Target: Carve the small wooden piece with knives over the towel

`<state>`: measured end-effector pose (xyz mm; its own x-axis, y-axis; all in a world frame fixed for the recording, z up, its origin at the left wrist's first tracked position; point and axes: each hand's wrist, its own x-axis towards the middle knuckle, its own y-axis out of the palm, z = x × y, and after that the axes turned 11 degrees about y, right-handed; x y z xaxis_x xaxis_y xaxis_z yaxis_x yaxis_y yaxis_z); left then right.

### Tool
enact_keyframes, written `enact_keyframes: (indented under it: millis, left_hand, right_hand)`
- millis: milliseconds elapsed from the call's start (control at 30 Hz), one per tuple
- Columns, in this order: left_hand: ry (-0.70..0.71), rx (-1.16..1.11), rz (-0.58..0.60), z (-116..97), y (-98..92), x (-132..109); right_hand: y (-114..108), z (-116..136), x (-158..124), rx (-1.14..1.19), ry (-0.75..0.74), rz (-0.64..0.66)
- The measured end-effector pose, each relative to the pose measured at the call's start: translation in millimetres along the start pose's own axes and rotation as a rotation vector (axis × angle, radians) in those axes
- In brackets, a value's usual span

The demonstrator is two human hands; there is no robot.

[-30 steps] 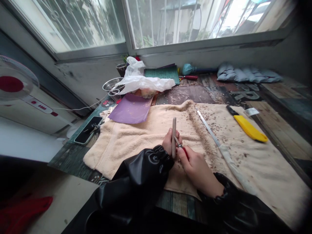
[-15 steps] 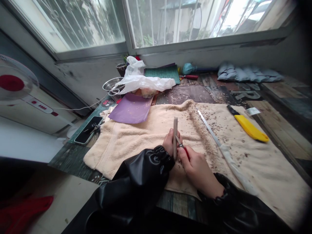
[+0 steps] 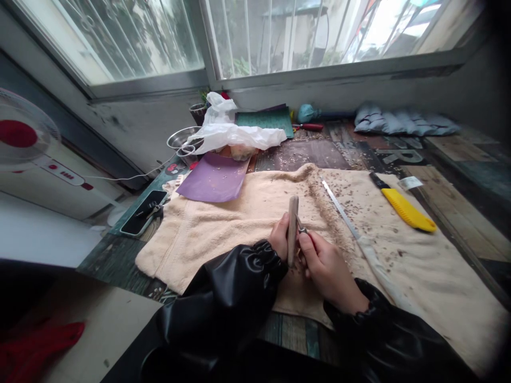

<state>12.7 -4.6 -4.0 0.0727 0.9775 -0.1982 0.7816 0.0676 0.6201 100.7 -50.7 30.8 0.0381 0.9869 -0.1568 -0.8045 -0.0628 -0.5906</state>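
Observation:
My left hand (image 3: pixel 280 237) is closed round a short greyish wooden stick (image 3: pixel 293 223), which stands nearly upright above the towel. In my right hand (image 3: pixel 325 266) is a carving knife (image 3: pixel 302 229) with a red handle, mostly covered by my fingers. Its small blade points up and left, close against the right side of the stick; whether it touches cannot be made out. Beneath both hands lies a beige towel (image 3: pixel 223 229) scattered with wood shavings. A narrow saw blade (image 3: pixel 339 205) with a pale wrapped grip rests on the towel, right of my hands.
A yellow-handled cutter (image 3: pixel 407 209) lies at the towel's right. Purple sandpaper (image 3: pixel 215 178), a white plastic bag (image 3: pixel 239 135) and a metal bowl (image 3: pixel 175 139) are at the back left. A phone (image 3: pixel 144 213) with keys lies left. A fan (image 3: pixel 27 133) stands beside the table.
The stick has turned in my left hand, showing a broader face and leaning slightly right. My right hand has shifted a little right with the knife, whose red handle is now more hidden.

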Motion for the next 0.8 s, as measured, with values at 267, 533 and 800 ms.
enact_keyframes:
  millis: [267,533,800]
  left_hand:
    - [0.066,0.022,0.066,-7.4,0.4,3.2]
    - [0.146,0.131,0.136,-11.7,0.1,3.9]
    - [0.199,0.281,0.234,-7.9,-7.0,2.2]
  right_hand:
    - [-0.7,-1.0,2.0,-0.027,-0.009,0.047]
    - [0.1,-4.9,5.6,-0.073,-0.017,0.025]
    - [0.2,-5.4,7.4,-0.120,-0.033,0.003]
